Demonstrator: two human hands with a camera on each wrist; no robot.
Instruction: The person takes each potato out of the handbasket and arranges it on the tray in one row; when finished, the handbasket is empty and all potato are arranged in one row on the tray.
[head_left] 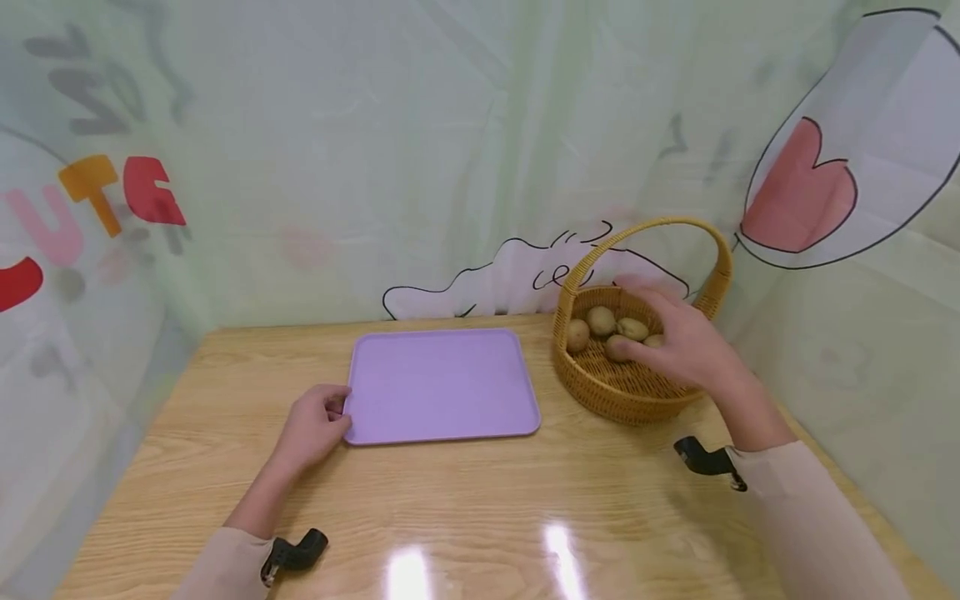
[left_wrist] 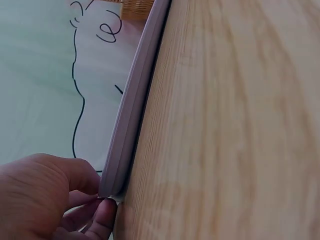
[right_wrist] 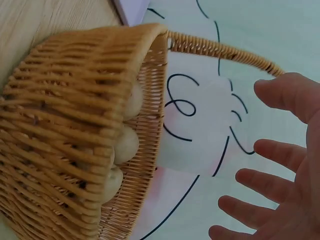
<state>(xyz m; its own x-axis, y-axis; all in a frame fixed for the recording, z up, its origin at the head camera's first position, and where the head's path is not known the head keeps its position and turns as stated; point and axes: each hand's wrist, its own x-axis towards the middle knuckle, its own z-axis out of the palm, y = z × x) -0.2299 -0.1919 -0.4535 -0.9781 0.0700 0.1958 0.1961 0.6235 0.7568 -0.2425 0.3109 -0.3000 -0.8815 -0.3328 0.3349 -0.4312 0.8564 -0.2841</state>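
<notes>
A flat purple tray (head_left: 442, 385) lies on the wooden table. My left hand (head_left: 313, 425) is at its left edge, and in the left wrist view the thumb and curled fingers of that hand (left_wrist: 47, 192) pinch the rim of the tray (left_wrist: 131, 107). To the right of the tray stands a wicker basket (head_left: 611, 402) with a tall arched handle. Several brownish, rounded, potato-like things (head_left: 601, 321) sit inside; their exact kind is unclear. Above the basket hovers my right hand (head_left: 686, 342), its fingers spread and holding nothing in the right wrist view.
Behind the table (head_left: 450, 500) hangs a pale printed curtain (head_left: 337, 167), which also closes off both sides. The basket's handle (head_left: 667, 222) arches up near my right hand. A small black camera (head_left: 701, 457) is strapped to each wrist.
</notes>
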